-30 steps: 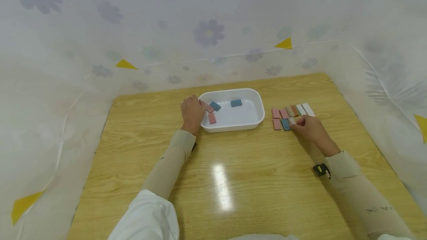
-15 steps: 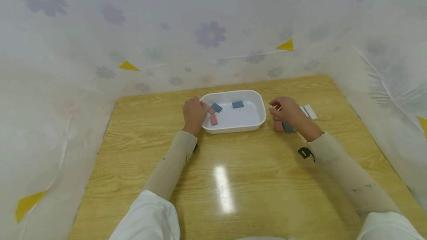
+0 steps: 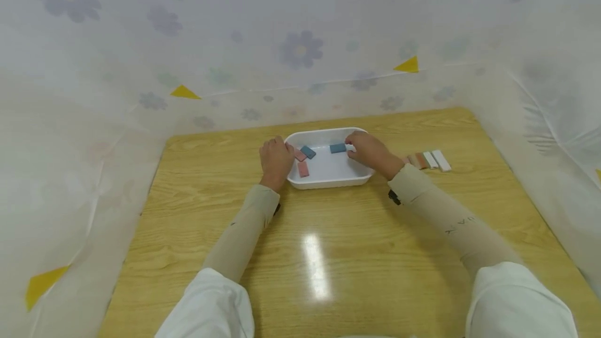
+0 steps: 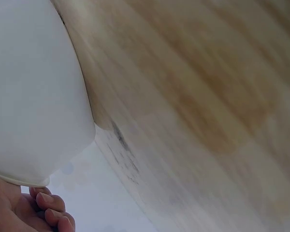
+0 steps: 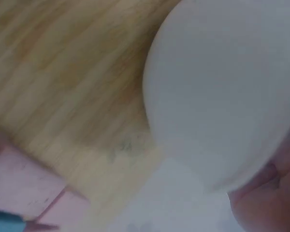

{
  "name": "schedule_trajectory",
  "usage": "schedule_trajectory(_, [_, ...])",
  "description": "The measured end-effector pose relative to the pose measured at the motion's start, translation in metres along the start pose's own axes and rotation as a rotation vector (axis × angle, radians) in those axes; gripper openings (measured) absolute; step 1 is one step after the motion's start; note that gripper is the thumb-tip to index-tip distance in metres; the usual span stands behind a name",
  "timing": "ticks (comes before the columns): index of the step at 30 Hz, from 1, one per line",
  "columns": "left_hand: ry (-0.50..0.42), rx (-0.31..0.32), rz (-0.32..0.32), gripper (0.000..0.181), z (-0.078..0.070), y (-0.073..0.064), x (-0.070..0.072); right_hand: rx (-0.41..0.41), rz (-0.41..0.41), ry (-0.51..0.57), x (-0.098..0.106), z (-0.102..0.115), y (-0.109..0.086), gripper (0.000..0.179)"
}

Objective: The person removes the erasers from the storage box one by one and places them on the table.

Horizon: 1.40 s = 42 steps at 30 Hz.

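Observation:
My left hand (image 3: pixel 276 159) grips the left rim of a white plastic tray (image 3: pixel 328 184); in the left wrist view its fingers (image 4: pixel 55 203) curl by the tray's rim. Over the tray's right part, my right hand (image 3: pixel 372 151) pinches a small whitish block (image 3: pixel 350 147), mostly covered by the fingers. Just left of it lies a blue block (image 3: pixel 337 148). Another blue block (image 3: pixel 308 152) and two pink blocks, one nearer the front (image 3: pixel 303 169), lie in the tray's left part. In the right wrist view the tray wall (image 5: pixel 217 87) hides much of the right hand (image 5: pixel 270 203).
Right of the tray, a row of blocks stands on the wooden table (image 3: pixel 357 254), with a brown block (image 3: pixel 421 160) and a white block (image 3: pixel 441 160) showing. The right forearm covers others; pink ones (image 5: pixel 24 179) show in the right wrist view. Flowered sheeting (image 3: pixel 300 87) surrounds the table.
My right hand has lifted the whitish block from the rows at the right and moved left over the tray. My left hand stays at the tray's left rim.

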<state>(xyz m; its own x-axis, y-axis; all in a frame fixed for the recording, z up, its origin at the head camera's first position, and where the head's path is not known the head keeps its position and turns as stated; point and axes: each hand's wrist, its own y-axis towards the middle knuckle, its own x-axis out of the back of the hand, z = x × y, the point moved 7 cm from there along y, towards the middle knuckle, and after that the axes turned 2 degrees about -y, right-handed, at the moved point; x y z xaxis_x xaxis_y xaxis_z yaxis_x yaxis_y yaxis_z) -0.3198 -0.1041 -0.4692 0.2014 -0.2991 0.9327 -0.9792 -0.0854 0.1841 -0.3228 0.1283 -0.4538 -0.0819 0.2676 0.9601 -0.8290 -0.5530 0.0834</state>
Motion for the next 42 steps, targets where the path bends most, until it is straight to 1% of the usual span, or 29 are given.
schedule_trajectory(2, [-0.004,0.000,0.002,0.031,0.000,0.000,0.001,0.012,0.000,-0.034,-0.005,0.003,0.009,0.025])
schedule_trajectory(6, [0.000,0.002,0.005,0.031,-0.001,0.000,0.002,0.015,0.007,-0.066,-0.016,0.007,0.023,0.016])
schedule_trajectory(9, [0.008,0.004,0.007,0.031,-0.001,-0.001,0.002,-0.008,0.017,-0.051,-0.023,0.007,0.027,0.010])
schedule_trajectory(14, [-0.014,-0.004,0.014,0.032,-0.003,-0.001,0.002,-0.045,0.002,-0.065,-0.030,0.006,0.028,0.010])
schedule_trajectory(16, [-0.023,-0.008,0.014,0.032,-0.004,-0.002,0.002,-0.047,-0.010,-0.082,-0.031,0.005,0.028,0.010])
schedule_trajectory(20, [-0.020,-0.008,0.010,0.031,-0.004,-0.003,0.003,-0.051,-0.013,-0.067,-0.031,0.005,0.028,0.011])
schedule_trajectory(25, [-0.004,0.001,0.015,0.031,-0.004,-0.003,0.004,-0.126,0.022,-0.025,-0.034,0.000,0.027,0.015])
schedule_trajectory(28, [0.007,-0.002,0.007,0.032,-0.004,-0.003,0.005,-0.171,0.028,0.008,-0.035,-0.002,0.026,0.019])
schedule_trajectory(31, [0.009,-0.007,0.006,0.033,-0.004,-0.003,0.004,-0.190,0.016,0.052,-0.034,-0.002,0.025,0.023])
schedule_trajectory(34, [0.020,-0.007,0.006,0.033,-0.003,-0.002,0.002,-0.195,-0.001,0.095,-0.027,0.002,0.025,0.025])
schedule_trajectory(39, [0.047,-0.003,0.002,0.034,-0.002,-0.001,0.001,-0.204,-0.012,0.119,-0.008,0.013,0.026,0.029])
schedule_trajectory(42, [0.042,-0.003,0.012,0.034,-0.002,-0.001,0.001,-0.211,-0.018,0.112,0.004,0.018,0.024,0.030])
